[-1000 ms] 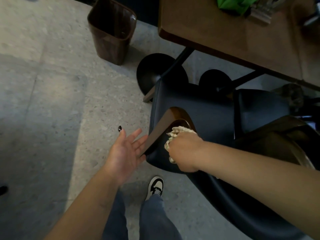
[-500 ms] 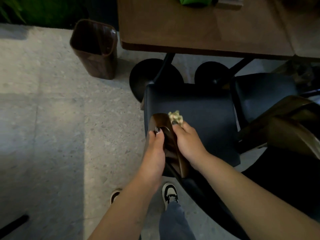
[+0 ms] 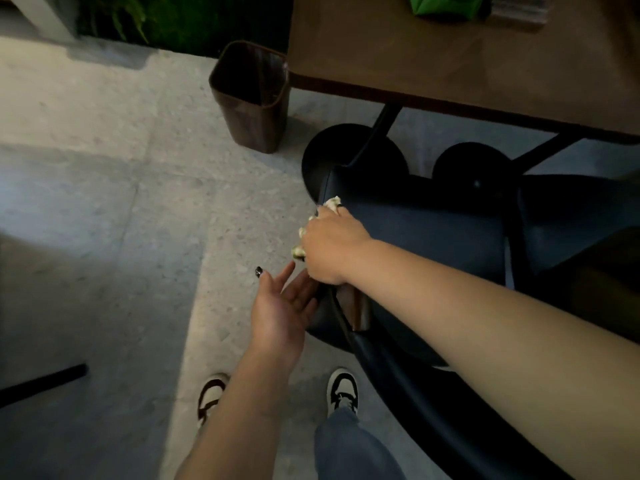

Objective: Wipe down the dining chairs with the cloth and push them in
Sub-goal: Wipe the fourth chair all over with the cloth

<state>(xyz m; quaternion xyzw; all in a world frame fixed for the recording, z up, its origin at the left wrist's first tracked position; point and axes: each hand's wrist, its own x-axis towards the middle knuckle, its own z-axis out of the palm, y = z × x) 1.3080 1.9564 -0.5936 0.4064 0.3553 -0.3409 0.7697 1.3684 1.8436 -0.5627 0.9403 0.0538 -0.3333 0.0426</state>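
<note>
Speckled floor (image 3: 104,209) bears bin (image 3: 251,98), chair (image 3: 433,244); table (image 3: 433,64) holds green item (image 3: 446,5).

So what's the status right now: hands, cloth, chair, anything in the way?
Right hand grips the cloth, on the chair seat's left edge. Left hand open beside the armrest. Chair not pushed in; the table's round bases sit ahead.
</note>
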